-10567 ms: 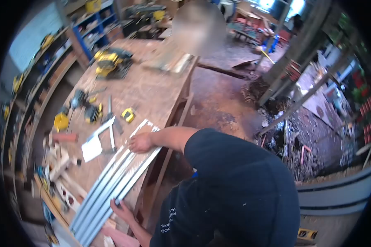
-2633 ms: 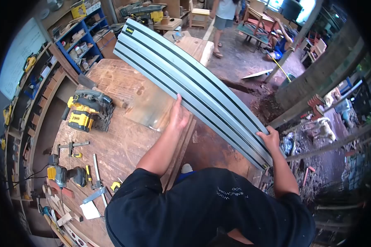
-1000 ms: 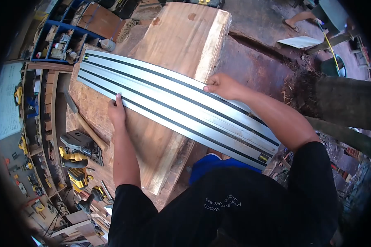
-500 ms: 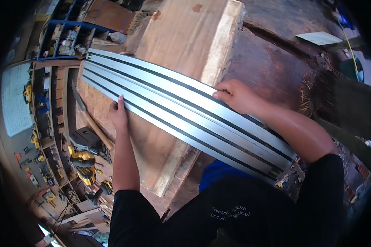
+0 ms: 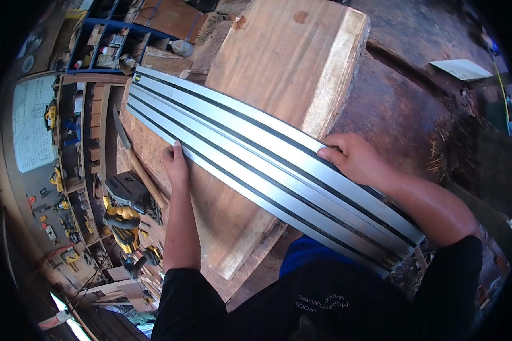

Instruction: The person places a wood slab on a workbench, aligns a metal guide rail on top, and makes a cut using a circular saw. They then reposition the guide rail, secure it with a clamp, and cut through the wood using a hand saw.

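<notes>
A long silver guide rail [image 5: 256,162] with black strips running lengthwise lies across a thick wooden slab [image 5: 267,62], slanting from upper left to lower right. My left hand [image 5: 177,166] grips its near edge, the thumb on top and the other fingers out of sight under the rail. On the far edge, right of the middle, my right hand [image 5: 352,158] is closed, thumb on the upper face and fingers curled over the side. The rail's right end passes below my right forearm, close to my body.
Left of the slab are a wooden-handled tool with a curved blade [image 5: 142,170] and a yellow-and-black power tool [image 5: 123,227]. A blue compartment rack [image 5: 132,27] stands at the back left. Tools hang on the wall board [image 5: 40,199]. A white sheet [image 5: 461,69] lies at far right.
The whole view has shifted, so slab, rail and hands appear further right and slightly lower. Both hands keep their hold on the rail's edges.
</notes>
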Available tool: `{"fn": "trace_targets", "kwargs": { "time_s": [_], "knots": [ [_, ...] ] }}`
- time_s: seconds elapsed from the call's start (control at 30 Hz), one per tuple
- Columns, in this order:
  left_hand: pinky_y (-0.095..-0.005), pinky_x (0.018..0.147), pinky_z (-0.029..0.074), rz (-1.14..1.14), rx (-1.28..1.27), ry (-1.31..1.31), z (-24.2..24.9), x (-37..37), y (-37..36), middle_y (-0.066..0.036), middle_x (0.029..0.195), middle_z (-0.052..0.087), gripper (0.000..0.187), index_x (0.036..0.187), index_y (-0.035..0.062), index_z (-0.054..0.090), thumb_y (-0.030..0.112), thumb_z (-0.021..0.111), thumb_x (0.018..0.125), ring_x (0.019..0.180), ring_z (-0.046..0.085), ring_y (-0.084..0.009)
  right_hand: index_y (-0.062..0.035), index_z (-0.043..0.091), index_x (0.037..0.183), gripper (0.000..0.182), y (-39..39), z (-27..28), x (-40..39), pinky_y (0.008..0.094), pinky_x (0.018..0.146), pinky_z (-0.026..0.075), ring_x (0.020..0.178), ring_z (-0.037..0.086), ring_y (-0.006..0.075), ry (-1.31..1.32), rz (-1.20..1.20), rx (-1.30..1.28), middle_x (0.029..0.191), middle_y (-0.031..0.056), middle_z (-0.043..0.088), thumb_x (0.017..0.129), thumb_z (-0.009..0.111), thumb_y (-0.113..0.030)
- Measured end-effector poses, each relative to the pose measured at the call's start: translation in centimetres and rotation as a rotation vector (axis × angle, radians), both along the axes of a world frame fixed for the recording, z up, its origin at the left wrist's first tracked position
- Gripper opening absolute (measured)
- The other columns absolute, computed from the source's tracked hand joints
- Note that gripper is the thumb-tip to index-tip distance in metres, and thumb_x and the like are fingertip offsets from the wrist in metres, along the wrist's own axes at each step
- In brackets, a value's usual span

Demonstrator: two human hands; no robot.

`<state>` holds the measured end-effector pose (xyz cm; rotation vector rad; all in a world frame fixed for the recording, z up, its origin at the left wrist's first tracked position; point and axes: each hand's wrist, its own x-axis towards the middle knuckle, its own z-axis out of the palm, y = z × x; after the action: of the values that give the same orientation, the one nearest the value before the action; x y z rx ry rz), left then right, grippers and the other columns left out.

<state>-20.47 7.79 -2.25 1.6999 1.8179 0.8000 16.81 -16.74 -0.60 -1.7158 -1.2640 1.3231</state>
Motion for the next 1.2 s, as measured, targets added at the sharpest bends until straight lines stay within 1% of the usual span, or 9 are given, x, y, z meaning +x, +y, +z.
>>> {"fn": "trace_targets", "kwargs": {
  "time_s": [0.13,0.2,0.33,0.7,1.0,1.13,1.2],
  "knots": [
    [-0.0292,0.073,0.043,0.012,-0.035,-0.005,0.0,-0.1,0.0,-0.007,0.082,0.058,0.032,0.092,-0.0045,0.058,0.027,0.057,0.095,0.077,0.050,-0.0130,-0.0004,0.065,0.101,0.029,0.2,0.2,0.2,0.0436,0.078,0.047,0.089,0.063,0.0371,0.036,0.012,-0.059,0.092,0.0220,0.064,0.094,0.055,-0.027],
    [-0.0290,0.073,0.043,-0.017,-0.028,0.011,-0.1,-0.3,0.1,-0.007,0.083,0.059,0.032,0.093,-0.0043,0.058,0.028,0.056,0.095,0.077,0.050,-0.0129,-0.0004,0.064,0.101,0.029,0.3,0.1,0.2,0.0441,0.078,0.047,0.090,0.062,0.0376,0.026,0.025,-0.073,0.093,0.0220,0.064,0.094,0.055,-0.027],
    [-0.0289,0.072,0.043,-0.013,-0.020,0.029,0.3,0.2,-0.3,-0.007,0.082,0.059,0.033,0.092,-0.0042,0.059,0.028,0.056,0.096,0.076,0.049,-0.0124,-0.0001,0.063,0.100,0.029,0.3,0.0,0.0,0.0442,0.078,0.048,0.090,0.063,0.0378,-0.001,0.013,-0.061,0.092,0.0224,0.064,0.094,0.055,-0.027],
    [-0.0288,0.068,0.043,-0.091,0.012,0.093,0.4,0.2,-0.4,-0.006,0.076,0.058,0.037,0.088,-0.0055,0.060,0.030,0.055,0.096,0.071,0.048,-0.0119,0.0006,0.063,0.103,0.027,0.2,0.0,0.0,0.0440,0.079,0.048,0.091,0.063,0.0379,0.083,-0.014,-0.066,0.094,0.0228,0.064,0.094,0.055,-0.024],
    [-0.0292,0.069,0.043,-0.082,0.010,0.149,0.9,0.8,-0.6,-0.006,0.077,0.059,0.039,0.089,-0.0061,0.060,0.031,0.054,0.096,0.072,0.050,-0.0121,0.0001,0.063,0.103,0.027,0.1,-0.4,-0.1,0.0438,0.077,0.048,0.089,0.063,0.0382,0.059,-0.018,-0.058,0.093,0.0228,0.064,0.094,0.056,-0.025],
    [-0.0295,0.069,0.043,-0.082,0.002,0.132,0.4,0.2,-0.3,-0.006,0.077,0.059,0.039,0.088,-0.0061,0.061,0.032,0.054,0.096,0.072,0.049,-0.0120,-0.0001,0.063,0.102,0.027,0.1,-0.3,-0.1,0.0437,0.076,0.048,0.089,0.063,0.0382,0.067,-0.012,-0.031,0.092,0.0231,0.064,0.094,0.056,-0.025],
    [-0.0296,0.068,0.042,-0.027,-0.028,0.037,0.4,0.5,-0.3,-0.006,0.076,0.058,0.041,0.088,-0.0064,0.061,0.033,0.053,0.096,0.071,0.049,-0.0121,0.0000,0.063,0.102,0.027,-0.2,0.1,0.0,0.0426,0.075,0.048,0.088,0.063,0.0380,-0.011,0.017,-0.038,0.092,0.0228,0.064,0.094,0.055,-0.025]
  ]
}}
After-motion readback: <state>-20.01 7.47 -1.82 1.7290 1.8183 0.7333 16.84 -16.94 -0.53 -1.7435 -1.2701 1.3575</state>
